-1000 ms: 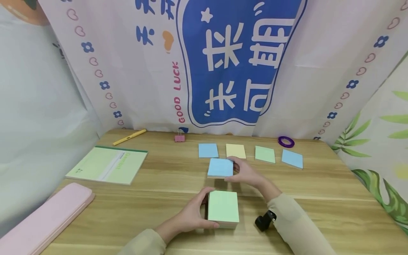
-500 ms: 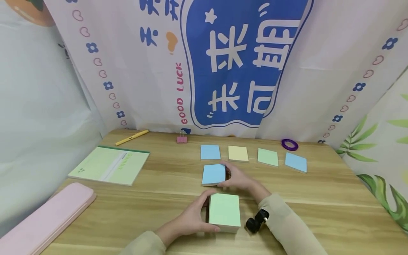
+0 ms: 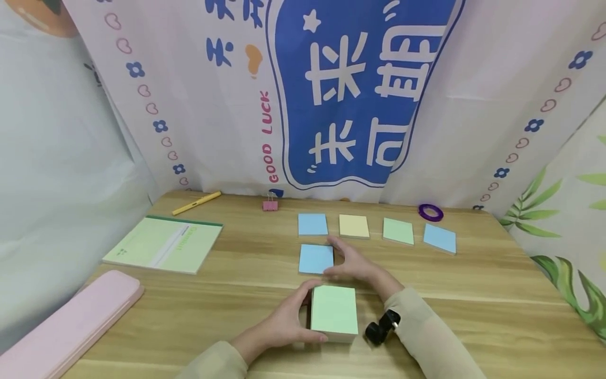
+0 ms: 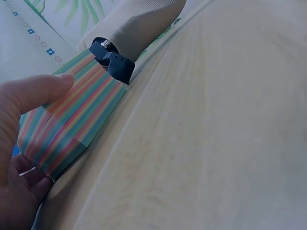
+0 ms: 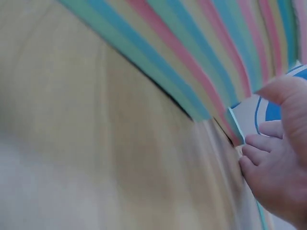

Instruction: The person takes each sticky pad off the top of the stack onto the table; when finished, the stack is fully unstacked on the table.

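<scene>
Left hand [image 3: 283, 320] grips the green stack [image 3: 334, 309], lower centre; right hand [image 3: 356, 263] curls round the blue pad [image 3: 315, 258], centre. Both likely light, flexible; best held by opposite edges.

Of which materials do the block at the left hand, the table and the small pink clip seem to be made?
The block: apparently matte paper, its side striped like stacked coloured sheets.
The table: wood or wood-look laminate, smooth, with grain across its top.
The pink clip: probably painted metal with thin wire handles; too small for certainty.
</scene>
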Motion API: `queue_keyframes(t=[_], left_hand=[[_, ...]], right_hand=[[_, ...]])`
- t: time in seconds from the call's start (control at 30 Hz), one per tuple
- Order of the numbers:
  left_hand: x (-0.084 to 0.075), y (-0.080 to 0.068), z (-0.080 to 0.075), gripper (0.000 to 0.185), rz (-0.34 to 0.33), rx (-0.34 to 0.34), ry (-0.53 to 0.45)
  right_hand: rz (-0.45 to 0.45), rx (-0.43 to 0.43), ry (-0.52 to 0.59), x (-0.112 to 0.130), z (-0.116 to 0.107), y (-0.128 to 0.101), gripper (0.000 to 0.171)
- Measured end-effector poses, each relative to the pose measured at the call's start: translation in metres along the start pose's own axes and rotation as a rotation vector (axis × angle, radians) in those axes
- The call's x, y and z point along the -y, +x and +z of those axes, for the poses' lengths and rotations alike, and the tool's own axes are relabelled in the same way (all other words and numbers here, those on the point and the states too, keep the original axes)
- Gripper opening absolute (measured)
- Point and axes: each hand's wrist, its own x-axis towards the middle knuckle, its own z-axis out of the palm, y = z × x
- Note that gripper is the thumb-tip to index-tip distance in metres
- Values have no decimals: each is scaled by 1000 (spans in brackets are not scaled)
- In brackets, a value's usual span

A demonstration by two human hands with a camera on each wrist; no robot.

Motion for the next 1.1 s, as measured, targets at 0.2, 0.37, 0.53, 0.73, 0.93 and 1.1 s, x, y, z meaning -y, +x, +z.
queue_keyframes(t=[0.2,0.37,0.53,0.73,0.93,1.1], left_hand=[[5,-1,1,87,-38,3,-19],[7,-1,1,88,-41,3,-36],[7,1,3,90,-33,-4,-45],[7,2,4,90,-34,-12,-20],[6,2,3,91,-36,-4,-6],[6,2,3,90,-26,-3,5]], right_hand=[[-2,1,159,26,-10,-15,79],[-101,46,235,30,-15,-33,78],[-204,65,264,33,-13,-58,80],[-192,49,187,37,2,-86,86],[-137,48,73,34,13,-100,92],[-44,21,-24,28,23,-104,96]])
